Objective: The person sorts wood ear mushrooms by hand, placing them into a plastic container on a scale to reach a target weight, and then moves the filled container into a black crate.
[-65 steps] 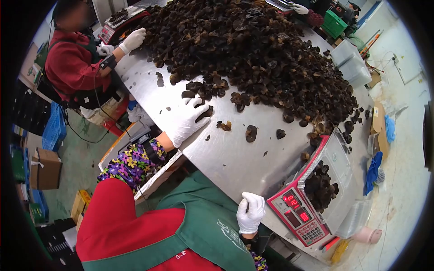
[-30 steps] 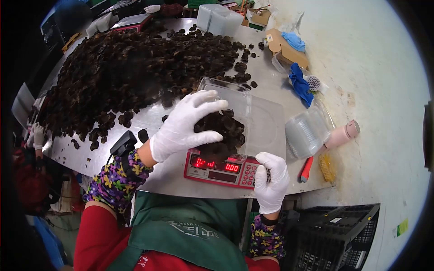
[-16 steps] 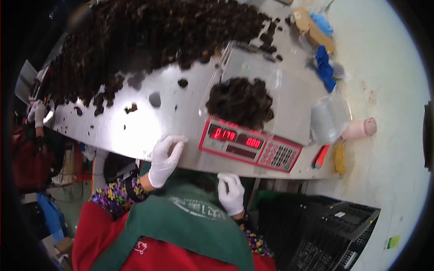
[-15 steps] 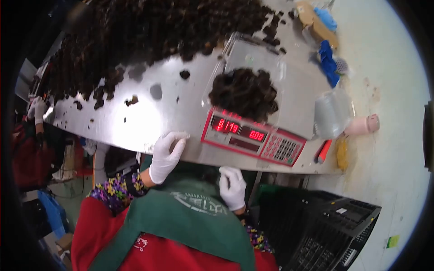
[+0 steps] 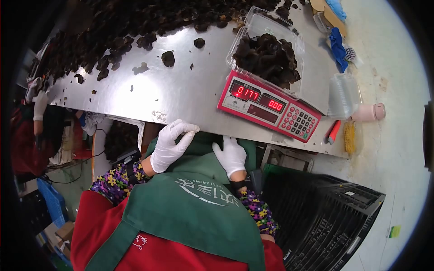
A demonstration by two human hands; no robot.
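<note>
My left hand [image 5: 174, 145], in a white glove, hovers at the table's front edge. Its fingers are loosely curved, thumb and index tips close, nothing visible between them. My right hand [image 5: 230, 156], also gloved, rests low against the green apron [image 5: 181, 203] with fingers extended and thumb apart; it holds nothing I can see. Beyond it on the table stands a red digital scale [image 5: 271, 106] showing 0.177 and 0.00. A clear plastic box [image 5: 235, 47] with its lid hinged back sits on the scale, heaped with dark brown wood ear mushrooms [image 5: 269, 58].
A large pile of wood ear mushrooms [image 5: 135, 18] covers the back of the metal table [image 5: 199, 95], with loose pieces in front. Stacked clear boxes [image 5: 341, 97], a pink bottle [image 5: 368, 112] and a red-handled tool [image 5: 333, 132] lie right. Black crates [image 5: 334, 217] stand below. A co-worker's gloved hand [image 5: 40, 104] is left.
The scale reading is now a sharp 0.177. My right hand has uncurled and its fingers have straightened. My left hand has shifted slightly. The view has moved, with the scale higher and further right.
</note>
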